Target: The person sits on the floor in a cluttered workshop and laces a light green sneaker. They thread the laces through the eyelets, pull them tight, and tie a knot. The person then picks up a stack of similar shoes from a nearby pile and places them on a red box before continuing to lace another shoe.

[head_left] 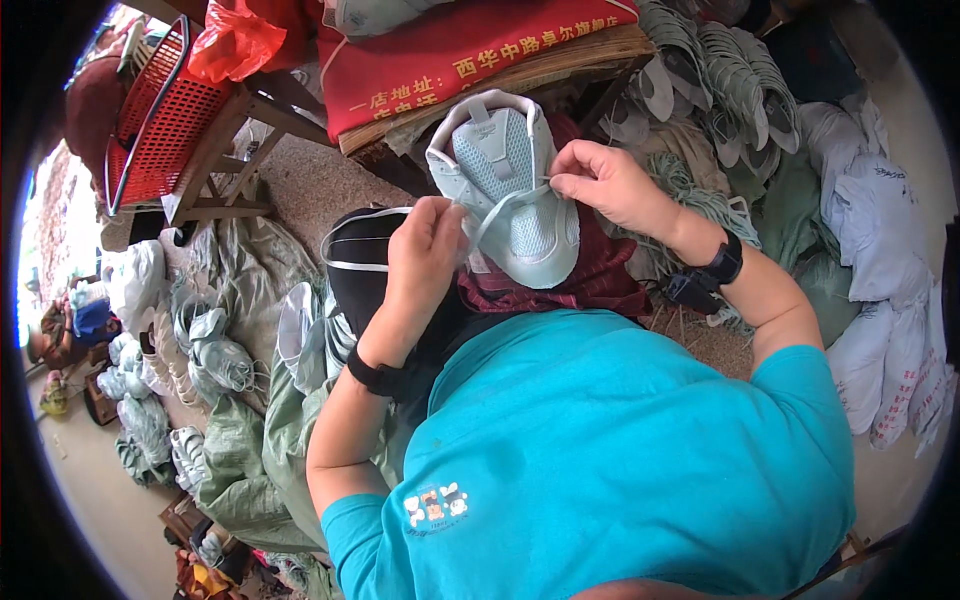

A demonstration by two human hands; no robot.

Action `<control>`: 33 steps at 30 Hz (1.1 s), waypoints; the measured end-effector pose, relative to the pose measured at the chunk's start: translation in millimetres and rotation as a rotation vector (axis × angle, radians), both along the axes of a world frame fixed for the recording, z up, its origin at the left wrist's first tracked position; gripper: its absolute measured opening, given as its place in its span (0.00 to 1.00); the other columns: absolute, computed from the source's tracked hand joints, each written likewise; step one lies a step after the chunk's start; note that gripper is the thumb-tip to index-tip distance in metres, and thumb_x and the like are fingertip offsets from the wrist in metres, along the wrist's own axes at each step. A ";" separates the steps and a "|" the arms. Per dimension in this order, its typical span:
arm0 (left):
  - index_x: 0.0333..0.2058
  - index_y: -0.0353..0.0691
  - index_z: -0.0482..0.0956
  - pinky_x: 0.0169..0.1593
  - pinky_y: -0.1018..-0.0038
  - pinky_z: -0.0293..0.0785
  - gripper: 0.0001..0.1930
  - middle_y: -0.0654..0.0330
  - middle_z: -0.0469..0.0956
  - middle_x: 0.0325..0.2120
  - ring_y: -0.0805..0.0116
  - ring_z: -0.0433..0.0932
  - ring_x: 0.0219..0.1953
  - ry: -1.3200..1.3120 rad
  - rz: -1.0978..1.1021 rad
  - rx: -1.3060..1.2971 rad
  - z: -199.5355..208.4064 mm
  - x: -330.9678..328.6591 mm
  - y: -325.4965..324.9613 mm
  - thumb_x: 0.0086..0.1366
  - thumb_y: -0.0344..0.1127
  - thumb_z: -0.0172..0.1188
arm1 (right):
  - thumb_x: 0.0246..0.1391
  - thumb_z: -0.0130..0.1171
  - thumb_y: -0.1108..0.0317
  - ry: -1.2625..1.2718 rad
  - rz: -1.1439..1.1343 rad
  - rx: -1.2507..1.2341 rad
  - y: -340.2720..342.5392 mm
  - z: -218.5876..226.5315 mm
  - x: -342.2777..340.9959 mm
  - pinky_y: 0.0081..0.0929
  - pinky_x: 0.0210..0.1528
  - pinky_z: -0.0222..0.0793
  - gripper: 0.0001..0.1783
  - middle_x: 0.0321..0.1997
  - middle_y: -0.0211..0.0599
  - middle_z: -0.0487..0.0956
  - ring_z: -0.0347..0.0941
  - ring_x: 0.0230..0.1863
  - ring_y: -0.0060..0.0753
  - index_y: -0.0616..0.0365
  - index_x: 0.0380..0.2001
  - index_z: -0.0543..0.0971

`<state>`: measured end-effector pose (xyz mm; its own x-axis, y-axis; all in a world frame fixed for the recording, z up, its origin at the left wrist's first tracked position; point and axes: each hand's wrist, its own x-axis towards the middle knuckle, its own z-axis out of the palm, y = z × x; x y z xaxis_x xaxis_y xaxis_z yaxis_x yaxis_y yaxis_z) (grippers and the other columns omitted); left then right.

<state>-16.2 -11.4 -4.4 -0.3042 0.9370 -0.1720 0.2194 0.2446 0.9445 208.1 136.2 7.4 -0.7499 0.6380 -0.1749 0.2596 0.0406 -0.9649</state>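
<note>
A pale mint-green sneaker (536,240) rests on the dark red cloth (600,285) over my lap, its toe toward me and its tongue standing up. A pale shoelace (497,212) crosses the front of the sneaker. On the sneaker's left side, my left hand (422,250) is closed, its fingertips pinching the lace. My right hand (615,190) pinches the lace too, thumb against forefinger, beside the eyelets on the right. Another length of lace (350,266) loops out to the left of my left hand, over black cloth.
Ahead stands a wooden bench (500,75) covered with a red cloth (400,60). A red plastic basket (165,105) sits at the far left. Bundled laces (690,190) and stacked shoe parts (740,80) lie to the right, near white sacks (880,220). Green sacks (240,450) lie at left.
</note>
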 end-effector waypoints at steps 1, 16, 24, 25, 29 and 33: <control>0.37 0.33 0.77 0.25 0.85 0.61 0.09 0.68 0.74 0.23 0.85 0.65 0.21 -0.029 -0.002 -0.015 2.4 3.3 -1.3 0.72 0.33 0.52 | 0.60 0.58 0.70 -0.007 -0.008 -0.035 -1.1 3.1 -0.4 0.14 0.38 0.64 0.06 0.32 0.19 0.73 0.66 0.34 0.10 0.60 0.38 0.76; 0.29 0.32 0.77 0.26 0.77 0.64 0.11 0.65 0.73 0.19 0.76 0.69 0.22 0.168 0.057 0.054 -8.8 15.1 2.0 0.65 0.35 0.59 | 0.45 0.57 0.72 -0.286 0.252 1.240 -7.3 32.3 -32.6 0.41 0.30 0.71 0.05 0.27 0.38 0.75 0.75 0.30 0.44 0.57 0.26 0.71; 0.29 0.36 0.78 0.30 0.63 0.73 0.08 0.54 0.75 0.21 0.55 0.77 0.23 0.781 -0.124 0.177 19.7 15.2 18.8 0.61 0.35 0.61 | 0.40 0.60 0.76 -0.135 0.430 1.428 8.8 52.6 -39.0 0.36 0.37 0.73 0.13 0.38 0.39 0.72 0.75 0.42 0.41 0.58 0.33 0.73; 0.32 0.39 0.78 0.37 0.60 0.75 0.07 0.56 0.76 0.30 0.53 0.79 0.33 0.864 -0.200 -0.027 40.4 16.5 19.7 0.58 0.34 0.64 | 0.39 0.61 0.76 -0.060 0.424 1.450 15.1 55.2 -40.0 0.36 0.38 0.74 0.14 0.41 0.39 0.72 0.74 0.44 0.41 0.59 0.34 0.73; 0.41 0.43 0.75 0.45 0.62 0.73 0.20 0.60 0.72 0.43 0.57 0.73 0.49 1.080 -0.372 0.332 50.9 -1.7 27.7 0.47 0.30 0.67 | 0.38 0.66 0.74 -0.261 0.752 1.151 38.4 62.1 -44.6 0.40 0.39 0.75 0.20 0.42 0.38 0.71 0.75 0.42 0.47 0.59 0.36 0.71; 0.36 0.44 0.75 0.45 0.64 0.67 0.14 0.62 0.71 0.36 0.60 0.73 0.43 1.089 -0.562 0.368 55.0 -17.2 36.4 0.51 0.35 0.67 | 0.42 0.66 0.72 -0.240 0.903 1.209 58.1 63.3 -47.6 0.39 0.34 0.76 0.17 0.40 0.39 0.70 0.76 0.35 0.48 0.59 0.34 0.70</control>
